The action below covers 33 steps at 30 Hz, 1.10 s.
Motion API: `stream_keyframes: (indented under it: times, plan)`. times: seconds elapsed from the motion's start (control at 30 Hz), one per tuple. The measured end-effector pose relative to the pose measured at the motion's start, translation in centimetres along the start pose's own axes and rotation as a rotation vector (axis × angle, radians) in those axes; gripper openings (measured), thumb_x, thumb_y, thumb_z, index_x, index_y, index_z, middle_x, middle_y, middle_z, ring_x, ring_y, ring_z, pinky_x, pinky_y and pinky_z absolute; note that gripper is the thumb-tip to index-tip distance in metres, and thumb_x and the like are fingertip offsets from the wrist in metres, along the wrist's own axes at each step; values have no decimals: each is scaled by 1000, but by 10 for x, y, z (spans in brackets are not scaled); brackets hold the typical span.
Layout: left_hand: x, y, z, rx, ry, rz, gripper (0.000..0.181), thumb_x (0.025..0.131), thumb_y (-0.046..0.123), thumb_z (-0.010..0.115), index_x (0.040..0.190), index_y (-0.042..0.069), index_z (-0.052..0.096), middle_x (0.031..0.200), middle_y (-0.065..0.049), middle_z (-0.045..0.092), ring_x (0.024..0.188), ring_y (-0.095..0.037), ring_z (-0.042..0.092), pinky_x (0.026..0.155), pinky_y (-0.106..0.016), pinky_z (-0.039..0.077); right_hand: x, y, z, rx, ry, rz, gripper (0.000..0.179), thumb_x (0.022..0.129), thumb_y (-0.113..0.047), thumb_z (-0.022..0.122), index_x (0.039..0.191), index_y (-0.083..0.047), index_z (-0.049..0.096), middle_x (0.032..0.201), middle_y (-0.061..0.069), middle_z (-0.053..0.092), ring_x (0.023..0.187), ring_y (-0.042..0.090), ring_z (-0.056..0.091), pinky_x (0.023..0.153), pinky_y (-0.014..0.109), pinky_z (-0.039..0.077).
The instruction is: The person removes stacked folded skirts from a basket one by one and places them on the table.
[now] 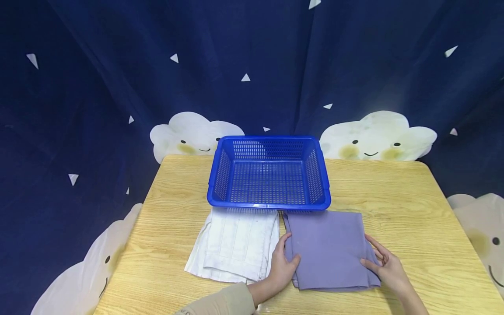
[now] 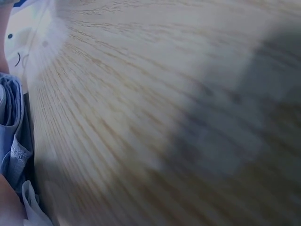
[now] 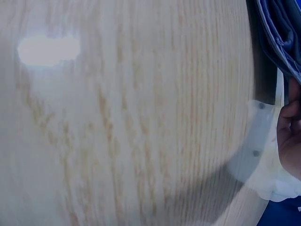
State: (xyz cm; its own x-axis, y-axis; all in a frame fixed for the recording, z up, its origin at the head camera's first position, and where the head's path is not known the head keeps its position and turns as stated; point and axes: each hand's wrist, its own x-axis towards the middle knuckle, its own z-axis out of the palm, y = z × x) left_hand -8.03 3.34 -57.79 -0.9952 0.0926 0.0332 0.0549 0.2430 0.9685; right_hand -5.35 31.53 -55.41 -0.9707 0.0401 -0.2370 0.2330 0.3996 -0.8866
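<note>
A folded purple garment (image 1: 328, 249) lies flat on the table, its layers stacked, with the back edge at the basket's front. My left hand (image 1: 281, 269) grips its left edge, thumb on top and fingers along the side. At the right edge my right hand (image 1: 387, 267) holds it likewise, thumb over the cloth. In the right wrist view that hand (image 3: 290, 134) is partly visible below the layered folds (image 3: 280, 33). A folded white garment (image 1: 236, 245) with seams lies just left of the purple one, partly behind my left forearm.
A blue plastic basket (image 1: 268, 205) with slotted walls stands behind the two garments and holds nothing. The wooden table (image 1: 397, 197) has rounded back corners. A dark blue curtain (image 1: 252, 39) with white triangles and smiling clouds hangs behind it.
</note>
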Motion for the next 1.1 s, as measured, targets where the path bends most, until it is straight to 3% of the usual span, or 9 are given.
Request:
stream_keyframes:
  times: [0.13, 0.23, 0.37, 0.43, 0.57, 0.63, 0.73, 0.83, 1.1]
  plan:
    - [1, 0, 0, -6, -3, -15, 61, 73, -2, 63, 130, 2, 43, 131, -18, 47, 123, -32, 41, 104, -44, 31, 1, 0, 1, -35, 0, 16, 77, 80, -17, 69, 143, -6, 25, 126, 33, 45, 91, -11, 51, 71, 22, 53]
    - [1, -1, 1, -14, -10, -33, 61, 73, -3, 63, 130, 2, 42, 132, -18, 45, 124, -33, 40, 105, -45, 30, 1, 1, 1, -73, 1, 28, 78, 80, -20, 69, 143, -7, 25, 131, 33, 40, 107, 11, 55, 75, 23, 51]
    - [1, 0, 1, -2, -17, -59, 62, 73, -3, 64, 130, 1, 40, 132, -19, 44, 124, -34, 39, 104, -48, 30, 2, 3, 1, -107, 4, 37, 79, 80, -22, 69, 144, -7, 24, 132, 32, 39, 121, 41, 35, 79, 22, 49]
    - [2, 0, 2, 15, -19, -65, 62, 73, -2, 64, 130, 1, 40, 132, -20, 44, 124, -35, 40, 104, -48, 30, 3, 4, 2, -99, 7, 40, 80, 80, -21, 70, 144, -8, 24, 131, 32, 40, 119, 35, 42, 77, 20, 49]
    - [3, 1, 2, 46, -24, -70, 63, 72, -2, 65, 130, 1, 40, 132, -20, 44, 123, -35, 40, 104, -48, 30, 2, 8, 2, -90, 19, 35, 80, 79, -20, 71, 143, -7, 25, 130, 33, 41, 105, 2, 52, 73, 19, 50]
    - [3, 1, 2, 61, -28, -75, 63, 72, -2, 65, 130, 1, 40, 132, -20, 44, 123, -35, 40, 104, -48, 30, 2, 8, 3, -92, 20, 36, 80, 78, -19, 71, 143, -7, 25, 130, 33, 41, 103, 0, 51, 73, 19, 50]
    - [4, 2, 2, 79, -42, -82, 63, 72, -2, 65, 129, 0, 40, 132, -20, 44, 123, -36, 40, 103, -48, 31, 2, 8, 2, -110, 10, 45, 81, 79, -20, 71, 144, -7, 24, 132, 33, 38, 115, 24, 50, 75, 23, 51]
    - [6, 3, 1, 94, -61, -87, 63, 71, 0, 65, 129, 0, 39, 131, -21, 45, 120, -35, 43, 101, -47, 34, 2, 9, 1, -102, -17, 67, 83, 79, -21, 70, 144, -6, 21, 133, 35, 34, 121, 47, 34, 77, 31, 53]
    - [7, 4, -1, 110, -74, -77, 64, 70, 2, 65, 128, -2, 39, 126, -23, 49, 114, -35, 48, 98, -46, 39, 4, 7, -1, -150, -47, 102, 85, 79, -18, 70, 144, -2, 18, 132, 40, 30, 119, 53, 33, 79, 43, 52]
